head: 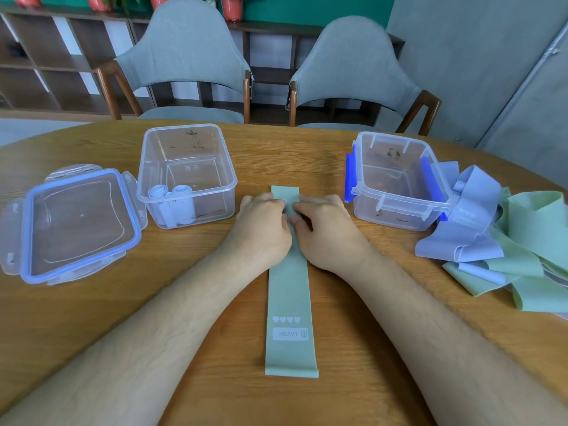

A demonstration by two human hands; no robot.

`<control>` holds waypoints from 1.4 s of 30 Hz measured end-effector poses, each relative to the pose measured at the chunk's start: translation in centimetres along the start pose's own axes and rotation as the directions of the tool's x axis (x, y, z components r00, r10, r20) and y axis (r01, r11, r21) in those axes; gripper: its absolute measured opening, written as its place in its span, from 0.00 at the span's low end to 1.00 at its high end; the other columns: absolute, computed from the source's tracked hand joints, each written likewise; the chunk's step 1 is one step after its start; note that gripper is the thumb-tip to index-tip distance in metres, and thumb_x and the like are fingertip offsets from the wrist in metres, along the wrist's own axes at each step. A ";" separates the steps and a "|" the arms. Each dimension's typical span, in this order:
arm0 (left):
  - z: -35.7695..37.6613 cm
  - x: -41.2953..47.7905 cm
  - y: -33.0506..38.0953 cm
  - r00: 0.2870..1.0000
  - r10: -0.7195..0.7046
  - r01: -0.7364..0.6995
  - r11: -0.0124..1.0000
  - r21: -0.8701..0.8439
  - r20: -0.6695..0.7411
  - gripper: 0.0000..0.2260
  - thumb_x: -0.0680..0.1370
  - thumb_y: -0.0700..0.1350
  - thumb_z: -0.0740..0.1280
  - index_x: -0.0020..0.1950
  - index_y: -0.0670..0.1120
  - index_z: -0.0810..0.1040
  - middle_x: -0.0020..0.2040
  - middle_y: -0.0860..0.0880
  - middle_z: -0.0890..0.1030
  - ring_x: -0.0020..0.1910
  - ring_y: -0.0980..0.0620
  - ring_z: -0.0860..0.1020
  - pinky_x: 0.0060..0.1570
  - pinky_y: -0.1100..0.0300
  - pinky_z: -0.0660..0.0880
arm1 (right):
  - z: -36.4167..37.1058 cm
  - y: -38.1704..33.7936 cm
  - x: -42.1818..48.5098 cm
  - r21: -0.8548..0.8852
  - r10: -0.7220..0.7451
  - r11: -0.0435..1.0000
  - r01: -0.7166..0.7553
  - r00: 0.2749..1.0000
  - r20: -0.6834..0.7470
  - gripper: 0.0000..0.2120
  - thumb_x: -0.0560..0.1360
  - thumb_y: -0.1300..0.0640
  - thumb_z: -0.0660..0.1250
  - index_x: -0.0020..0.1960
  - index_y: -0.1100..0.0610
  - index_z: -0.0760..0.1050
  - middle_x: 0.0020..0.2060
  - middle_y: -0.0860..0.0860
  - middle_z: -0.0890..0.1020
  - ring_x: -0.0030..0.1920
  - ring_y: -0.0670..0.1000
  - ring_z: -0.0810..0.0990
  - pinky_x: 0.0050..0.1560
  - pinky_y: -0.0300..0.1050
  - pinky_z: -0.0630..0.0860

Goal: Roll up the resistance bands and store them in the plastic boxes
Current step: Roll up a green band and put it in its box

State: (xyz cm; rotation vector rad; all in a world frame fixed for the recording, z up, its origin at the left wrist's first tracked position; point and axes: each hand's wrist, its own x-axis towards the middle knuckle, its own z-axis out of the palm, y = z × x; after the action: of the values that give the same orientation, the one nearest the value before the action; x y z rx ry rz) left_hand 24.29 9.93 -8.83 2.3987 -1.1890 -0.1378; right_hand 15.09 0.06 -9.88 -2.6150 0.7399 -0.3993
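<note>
Lying flat and straight along the wooden surface [215, 379], the sage-green flat rubber resistance band [290, 302] points away from the person, its near end marked HEAVY under a row of small hearts. That flatness looks deliberate — a smoothed strip should roll evenly. Further up the band, the left hand [261, 222] and the right hand [322, 222] meet over its width, fingers curled down and pressing on the rubber, thumbs nearly touching; whether a first fold is already pinched beneath them cannot be told. A short stretch of band shows beyond the fingers.

To the left sits a clear rectangular plastic lid with a blue seal [76, 222], laid aside so the clear open plastic box [187, 176] beside it can take rolls; two pale lilac rolled bands [172, 204] already stand in its near corner. To the right, a second clear plastic box with blue clips [396, 179] is open and holds no bands. Just beside it a loose heap of lilac and green bands [491, 241] waits within reach — most of the task, by my reckoning, remains.

Beyond the surface stand two grey upholstered chairs with wooden arms [190, 63], then dark wooden shelving [46, 56] below a teal wall.
</note>
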 end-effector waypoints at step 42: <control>-0.9 -3.2 -1.1 0.995 0.093 -0.095 0.991 0.092 0.019 0.16 0.84 0.48 0.58 0.64 0.42 0.78 0.67 0.46 0.74 0.67 0.45 0.65 0.66 0.60 0.59 | -0.5 -0.1 -3.1 -0.039 -0.260 0.966 0.257 0.959 -0.117 0.11 0.77 0.61 0.58 0.36 0.53 0.64 0.32 0.45 0.67 0.38 0.54 0.74 0.58 0.52 0.69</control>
State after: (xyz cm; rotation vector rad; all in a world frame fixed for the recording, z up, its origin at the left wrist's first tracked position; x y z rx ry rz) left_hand 23.36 13.31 -8.83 2.4190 -1.3404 -0.0723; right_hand 12.41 1.68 -9.94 -2.7371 0.4401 -0.6327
